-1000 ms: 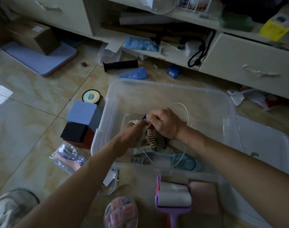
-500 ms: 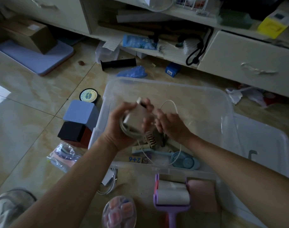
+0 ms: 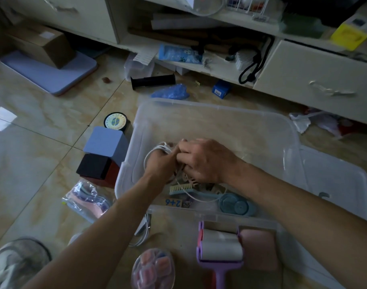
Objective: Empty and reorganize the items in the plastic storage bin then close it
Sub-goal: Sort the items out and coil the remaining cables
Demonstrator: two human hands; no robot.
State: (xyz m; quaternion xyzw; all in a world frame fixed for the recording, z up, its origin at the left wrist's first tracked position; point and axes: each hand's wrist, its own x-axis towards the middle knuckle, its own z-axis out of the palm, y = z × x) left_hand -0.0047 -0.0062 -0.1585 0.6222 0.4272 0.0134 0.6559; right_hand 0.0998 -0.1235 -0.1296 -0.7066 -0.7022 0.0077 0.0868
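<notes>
Both hands meet over the bin (image 3: 199, 110): the left hand (image 3: 160, 165) has a grip curled round a coiled white cable (image 3: 157, 150), the right hand (image 3: 203, 159) pinching its loose tail, which trails toward the person (across the brush (image 3: 181, 187)).

Both hands, the left hand (image 3: 160, 163) and right hand (image 3: 205, 160), meet inside the storage bin (image 3: 220, 113), over a brush (image 3: 181, 187) at its near wall. Stacked boxes (image 3: 101, 155) stand left of the bin, its lid (image 3: 341, 184) lies right, and a lint roller (image 3: 220, 247) lies in front.
</notes>
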